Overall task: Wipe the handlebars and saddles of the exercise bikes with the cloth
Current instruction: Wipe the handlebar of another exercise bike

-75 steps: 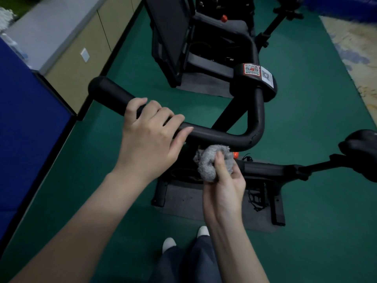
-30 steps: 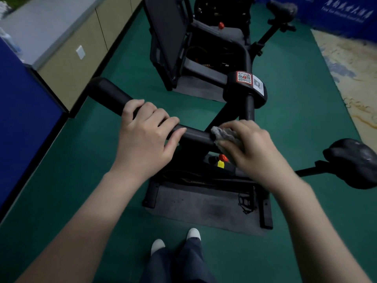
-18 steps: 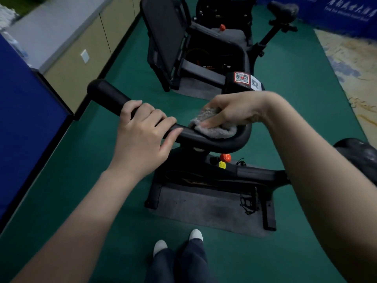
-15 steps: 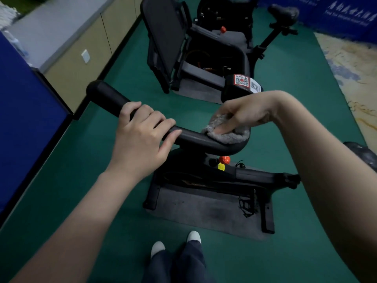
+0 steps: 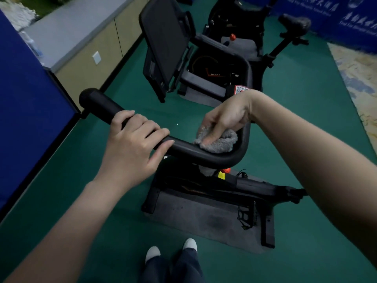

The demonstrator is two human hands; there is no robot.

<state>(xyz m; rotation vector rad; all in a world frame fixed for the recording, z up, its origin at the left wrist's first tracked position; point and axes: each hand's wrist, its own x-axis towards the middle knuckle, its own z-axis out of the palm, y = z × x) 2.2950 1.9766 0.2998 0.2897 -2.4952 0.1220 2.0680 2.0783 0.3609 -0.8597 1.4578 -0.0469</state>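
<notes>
A black curved handlebar (image 5: 98, 103) of the near exercise bike crosses the middle of the view. My left hand (image 5: 132, 146) grips its left stretch, just right of the thick end grip. My right hand (image 5: 224, 117) presses a grey fluffy cloth (image 5: 222, 142) onto the bar's top near the right bend, fingers pointing down over the cloth. The near bike's saddle is hidden behind my right forearm. A second bike stands behind, with its saddle (image 5: 294, 22) at the upper right.
The near bike's base (image 5: 265, 188) stands on a grey mat (image 5: 193, 217) on green floor. A tilted black screen panel (image 5: 163, 39) rises behind. A beige cabinet (image 5: 87, 58) and a blue partition (image 5: 26, 111) line the left. My shoes (image 5: 171, 249) show at the bottom.
My right hand lifted the cloth from under the bar onto its top and slid it along the bend. The left hand kept its grip. The view shifted slightly.
</notes>
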